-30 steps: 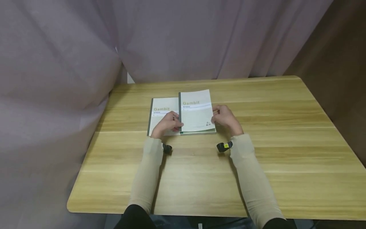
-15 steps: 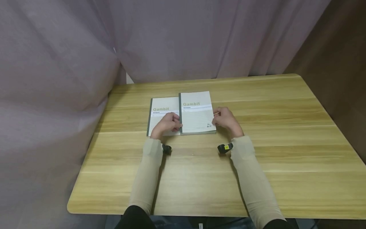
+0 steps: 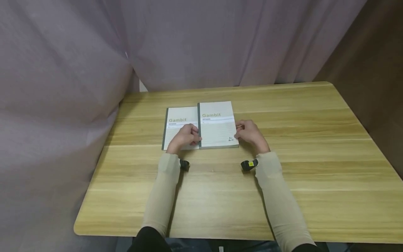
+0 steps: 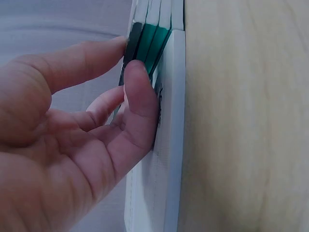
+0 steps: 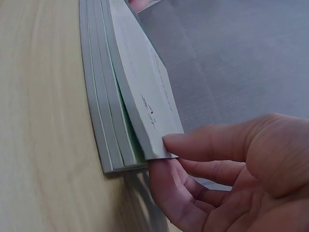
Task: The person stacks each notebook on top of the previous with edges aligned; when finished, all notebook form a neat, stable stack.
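Note:
On the table, a white "Gambit" notebook (image 3: 217,127) with a dark spine tops a stack of several notebooks. Another "Gambit" notebook (image 3: 181,112) lies flat at its left, against the stack. My left hand (image 3: 185,135) is at the stack's spine side; in the left wrist view its thumb touches the top notebook's spine edge and its fingers curl against the spines. My right hand (image 3: 251,132) pinches the top notebook's near right corner, thumb above and finger beneath. That corner stands slightly raised, with a green strip showing under it in the right wrist view.
The wooden table (image 3: 220,203) extends wide on both sides and toward me. Behind it hangs a grey-purple curtain (image 3: 195,45), which also falls along the left edge. A black wrist camera (image 3: 248,165) sits on my right wrist, another black camera (image 3: 184,165) on my left.
The top notebook has come down onto the stack, and the gap seen at its near edge has narrowed. Both hands stay at its sides, the right one slightly lower.

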The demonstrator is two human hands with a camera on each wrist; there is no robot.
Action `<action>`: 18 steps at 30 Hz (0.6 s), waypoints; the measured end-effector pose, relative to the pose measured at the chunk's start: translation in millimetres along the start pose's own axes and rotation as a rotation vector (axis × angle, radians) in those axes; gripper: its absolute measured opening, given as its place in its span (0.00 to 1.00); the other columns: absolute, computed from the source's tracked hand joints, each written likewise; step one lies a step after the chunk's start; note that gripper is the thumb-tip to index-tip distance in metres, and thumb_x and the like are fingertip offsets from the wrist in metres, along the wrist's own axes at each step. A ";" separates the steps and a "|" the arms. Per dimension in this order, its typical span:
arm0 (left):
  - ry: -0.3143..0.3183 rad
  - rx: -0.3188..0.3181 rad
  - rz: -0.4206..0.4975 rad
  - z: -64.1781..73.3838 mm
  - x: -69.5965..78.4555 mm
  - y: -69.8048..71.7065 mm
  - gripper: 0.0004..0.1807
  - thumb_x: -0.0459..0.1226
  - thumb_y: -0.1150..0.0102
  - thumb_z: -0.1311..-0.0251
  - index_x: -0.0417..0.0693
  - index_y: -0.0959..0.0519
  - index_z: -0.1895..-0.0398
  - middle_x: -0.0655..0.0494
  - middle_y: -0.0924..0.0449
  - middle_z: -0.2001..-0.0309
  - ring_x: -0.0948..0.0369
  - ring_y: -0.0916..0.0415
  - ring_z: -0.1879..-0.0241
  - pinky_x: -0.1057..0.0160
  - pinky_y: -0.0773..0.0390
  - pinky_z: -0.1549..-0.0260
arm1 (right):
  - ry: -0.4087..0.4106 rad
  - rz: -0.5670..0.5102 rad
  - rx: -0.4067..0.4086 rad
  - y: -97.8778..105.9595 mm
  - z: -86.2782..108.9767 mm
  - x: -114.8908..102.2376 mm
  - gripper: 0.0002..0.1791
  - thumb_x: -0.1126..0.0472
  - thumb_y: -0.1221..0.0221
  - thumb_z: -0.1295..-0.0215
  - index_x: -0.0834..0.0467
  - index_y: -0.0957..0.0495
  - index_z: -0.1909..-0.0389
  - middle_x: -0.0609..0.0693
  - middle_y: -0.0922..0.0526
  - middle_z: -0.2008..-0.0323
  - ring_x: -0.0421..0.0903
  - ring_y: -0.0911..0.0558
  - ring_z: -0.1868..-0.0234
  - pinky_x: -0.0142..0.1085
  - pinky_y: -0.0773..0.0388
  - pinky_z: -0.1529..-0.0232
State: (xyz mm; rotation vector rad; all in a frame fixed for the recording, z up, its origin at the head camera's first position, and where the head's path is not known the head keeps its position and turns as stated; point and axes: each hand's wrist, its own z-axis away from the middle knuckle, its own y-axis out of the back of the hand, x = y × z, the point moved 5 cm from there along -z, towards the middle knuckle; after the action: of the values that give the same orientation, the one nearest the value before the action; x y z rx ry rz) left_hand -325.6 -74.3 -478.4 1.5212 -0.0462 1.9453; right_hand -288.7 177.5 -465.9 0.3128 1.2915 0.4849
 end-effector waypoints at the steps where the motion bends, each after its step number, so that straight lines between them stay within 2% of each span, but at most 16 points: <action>1: 0.000 0.000 -0.001 0.1 0.0 0.1 0.17 0.26 0.37 0.37 0.30 0.29 0.48 0.48 0.24 0.66 0.58 0.22 0.72 0.64 0.19 0.71 | 0.000 0.006 0.000 -0.2 0.0 -0.1 0.29 0.77 0.41 0.43 0.76 0.30 0.37 0.66 0.21 0.56 0.52 0.21 0.61 0.38 0.18 0.57; 4: 0.002 0.000 -0.005 1.5 -0.3 0.3 0.18 0.26 0.37 0.37 0.30 0.29 0.47 0.48 0.24 0.65 0.58 0.22 0.72 0.64 0.19 0.70 | -0.002 0.018 -0.004 -1.3 0.1 0.7 0.29 0.78 0.42 0.43 0.76 0.30 0.37 0.67 0.21 0.55 0.53 0.20 0.61 0.40 0.17 0.56; 12: 0.003 0.005 -0.028 5.3 2.7 -0.6 0.18 0.27 0.36 0.37 0.31 0.28 0.47 0.48 0.24 0.65 0.57 0.22 0.71 0.64 0.19 0.70 | -0.007 -0.004 0.000 -0.1 2.5 -0.6 0.29 0.79 0.41 0.43 0.76 0.31 0.37 0.65 0.23 0.58 0.49 0.22 0.65 0.34 0.17 0.63; 18: -0.013 0.012 -0.044 5.2 4.8 -0.4 0.18 0.27 0.36 0.38 0.29 0.27 0.47 0.47 0.24 0.63 0.58 0.22 0.72 0.65 0.19 0.70 | -0.021 0.002 -0.003 0.1 0.6 0.9 0.29 0.78 0.42 0.42 0.74 0.31 0.36 0.65 0.23 0.57 0.51 0.21 0.63 0.37 0.17 0.60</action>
State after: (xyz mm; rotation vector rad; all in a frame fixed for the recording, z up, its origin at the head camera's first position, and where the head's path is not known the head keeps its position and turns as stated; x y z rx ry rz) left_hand -321.5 -73.9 -472.7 1.5305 -0.0064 1.9043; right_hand -288.0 178.1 -466.5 0.3163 1.2697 0.4835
